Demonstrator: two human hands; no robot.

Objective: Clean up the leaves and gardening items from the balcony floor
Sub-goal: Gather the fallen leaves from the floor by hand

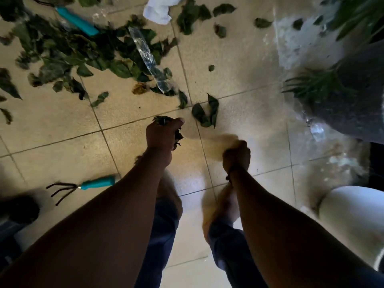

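Both hands curl their fingers: left hand [161, 135] grips leaves [164, 121], right hand [236, 153] holds nothing.

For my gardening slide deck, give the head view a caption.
Left hand grips gathered leaves above a tiled floor still strewn with leaves; right hand blurred.

Dark green leaves [68, 57] lie scattered across the tiled floor, near a teal-handled hand rake [83, 187] lying flat.
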